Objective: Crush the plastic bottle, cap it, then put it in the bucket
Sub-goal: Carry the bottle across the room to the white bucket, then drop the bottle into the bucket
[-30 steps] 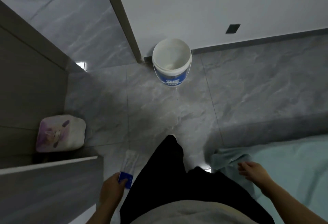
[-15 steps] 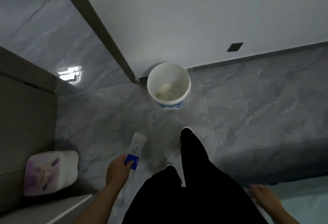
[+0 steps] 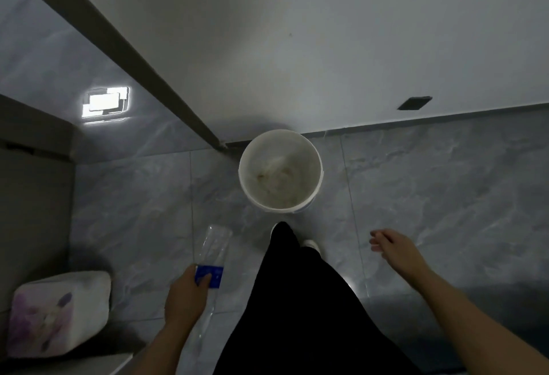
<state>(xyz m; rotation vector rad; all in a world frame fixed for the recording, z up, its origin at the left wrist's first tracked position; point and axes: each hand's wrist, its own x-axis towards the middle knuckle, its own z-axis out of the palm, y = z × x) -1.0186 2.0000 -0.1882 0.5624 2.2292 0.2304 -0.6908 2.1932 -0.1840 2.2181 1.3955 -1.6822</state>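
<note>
Closest in, the left hand (image 3: 185, 294) is wrapped around the plastic bottle (image 3: 212, 251) right at its blue label (image 3: 209, 276), fingers closed on it. The bottle looks flattened and points forward and away from the body, base end out front, which makes sense if the plan is to tip or toss it ahead. The neck end runs back under the wrist, so I can't tell whether a cap is on.

The right hand (image 3: 392, 245) is out to the side with nothing in it, fingers loose and slightly spread, probably just for balance while standing.

Between the hands are the dark trouser leg (image 3: 297, 291) and a white shoe (image 3: 310, 244) planted on the gray tile floor (image 3: 430, 190).

Just past the shoe is the white bucket (image 3: 318, 175), open top, parked against the wall near the door frame (image 3: 142, 77), seemingly out of the way. The bottle isn't over it yet, so I'd guess the drop is all that's left.
</note>
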